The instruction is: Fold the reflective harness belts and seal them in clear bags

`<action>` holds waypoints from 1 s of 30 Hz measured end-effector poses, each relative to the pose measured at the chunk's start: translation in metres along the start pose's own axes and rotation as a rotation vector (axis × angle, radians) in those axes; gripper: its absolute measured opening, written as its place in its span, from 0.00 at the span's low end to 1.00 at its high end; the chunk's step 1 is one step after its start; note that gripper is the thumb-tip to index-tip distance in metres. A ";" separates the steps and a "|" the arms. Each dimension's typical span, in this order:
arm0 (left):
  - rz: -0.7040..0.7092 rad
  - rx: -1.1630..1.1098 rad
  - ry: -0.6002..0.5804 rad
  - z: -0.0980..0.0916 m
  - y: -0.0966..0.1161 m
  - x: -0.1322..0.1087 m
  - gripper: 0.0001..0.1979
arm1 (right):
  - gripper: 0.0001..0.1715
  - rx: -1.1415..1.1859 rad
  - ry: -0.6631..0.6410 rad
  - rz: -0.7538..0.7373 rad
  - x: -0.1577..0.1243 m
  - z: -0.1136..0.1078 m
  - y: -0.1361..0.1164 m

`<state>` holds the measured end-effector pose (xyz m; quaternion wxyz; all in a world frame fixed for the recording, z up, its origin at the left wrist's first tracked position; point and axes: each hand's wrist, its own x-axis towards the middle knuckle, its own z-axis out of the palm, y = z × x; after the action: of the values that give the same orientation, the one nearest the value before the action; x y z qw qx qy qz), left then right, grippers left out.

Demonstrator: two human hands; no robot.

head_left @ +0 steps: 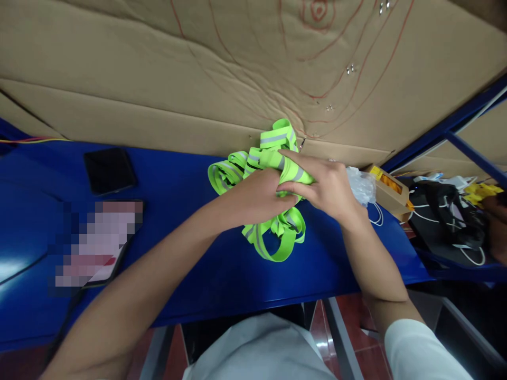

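Note:
A heap of lime-yellow reflective strap (273, 248) with grey stripes lies in loops on the blue table. My left hand (269, 192) is closed on part of it, its fingers mostly hidden behind the hand and the strap. From the right, my right hand (327, 184) pinches a folded section between thumb and fingers. The two hands are close together over the middle of the heap. Loose loops stick out behind, to the left and in front of them.
Cardboard (138, 68) with red pen lines rises behind the blue table (222, 274). A black phone or wallet-like object (110, 170) and a device with a blurred screen (105, 243) lie left. Clear plastic (361, 184), a small box (390, 192) and a black bag (447, 216) are right.

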<state>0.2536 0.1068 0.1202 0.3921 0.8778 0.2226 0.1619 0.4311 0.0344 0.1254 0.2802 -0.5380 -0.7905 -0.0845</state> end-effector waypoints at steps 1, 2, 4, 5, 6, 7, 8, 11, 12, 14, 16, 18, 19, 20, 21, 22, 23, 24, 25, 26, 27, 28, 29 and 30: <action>-0.006 0.005 0.018 0.004 -0.002 0.002 0.05 | 0.36 0.010 -0.013 0.001 0.000 -0.001 0.003; -0.011 0.012 0.030 0.008 -0.003 0.003 0.03 | 0.37 0.023 -0.028 0.006 0.001 -0.003 0.005; -0.014 0.021 0.037 0.014 -0.005 0.006 0.02 | 0.37 0.049 -0.066 0.031 0.001 -0.007 0.009; -0.022 0.029 0.040 0.016 -0.005 0.006 0.03 | 0.37 0.060 -0.083 0.049 0.001 -0.010 0.010; -0.034 0.046 0.045 0.017 -0.004 0.006 0.04 | 0.37 0.071 -0.099 0.068 0.001 -0.012 0.011; -0.051 0.072 0.055 0.018 -0.003 0.006 0.05 | 0.37 0.081 -0.108 0.085 0.000 -0.015 0.011; -0.065 0.105 0.071 0.019 -0.003 0.005 0.05 | 0.37 0.088 -0.111 0.104 0.000 -0.018 0.012; -0.055 0.165 0.131 0.019 -0.004 0.005 0.12 | 0.35 0.091 -0.063 0.173 -0.002 -0.028 0.013; -0.041 0.153 0.144 0.019 -0.005 0.006 0.12 | 0.33 0.090 -0.030 0.201 -0.002 -0.032 0.013; -0.001 0.067 0.144 0.019 -0.010 0.009 0.11 | 0.30 0.096 0.041 0.245 -0.002 -0.037 0.013; 0.058 -0.075 0.111 0.018 -0.015 0.012 0.12 | 0.27 0.100 0.103 0.252 -0.002 -0.040 0.013; 0.102 -0.179 0.116 0.016 -0.017 0.014 0.20 | 0.26 0.057 0.163 0.255 -0.001 -0.042 0.013; 0.112 -0.193 0.167 0.015 -0.016 0.014 0.25 | 0.26 0.013 0.198 0.276 0.000 -0.042 0.013; 0.115 -0.177 0.255 0.015 -0.014 0.013 0.28 | 0.26 -0.044 0.238 0.316 0.001 -0.041 0.013; 0.111 -0.132 0.365 0.015 -0.010 0.011 0.27 | 0.27 -0.105 0.272 0.374 0.001 -0.041 0.013; 0.103 -0.067 0.468 0.017 -0.005 0.008 0.22 | 0.27 -0.165 0.298 0.441 0.002 -0.040 0.013; 0.096 0.012 0.540 0.020 0.001 0.005 0.14 | 0.28 -0.216 0.314 0.506 0.002 -0.040 0.012; 0.087 0.092 0.553 0.025 0.006 0.001 0.07 | 0.29 -0.256 0.324 0.554 0.002 -0.040 0.010; 0.078 0.164 0.509 0.031 0.010 -0.002 0.08 | 0.29 -0.284 0.329 0.580 0.002 -0.040 0.007; 0.066 0.222 0.423 0.038 0.014 -0.004 0.14 | 0.30 -0.302 0.333 0.591 0.002 -0.041 0.003; 0.048 0.267 0.337 0.045 0.015 -0.005 0.18 | 0.30 -0.310 0.339 0.593 0.001 -0.041 -0.001; 0.029 0.307 0.276 0.051 0.015 -0.005 0.22 | 0.29 -0.313 0.347 0.593 0.000 -0.042 -0.006; 0.004 0.343 0.248 0.056 0.013 -0.004 0.24 | 0.29 -0.313 0.351 0.592 0.000 -0.043 -0.012; -0.023 0.375 0.255 0.059 0.011 -0.003 0.26 | 0.29 -0.310 0.358 0.590 -0.002 -0.043 -0.017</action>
<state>0.2814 0.0623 0.0902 0.1925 0.9052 0.3065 0.2228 0.4317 0.0075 0.1633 0.3414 -0.7555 -0.5178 -0.2113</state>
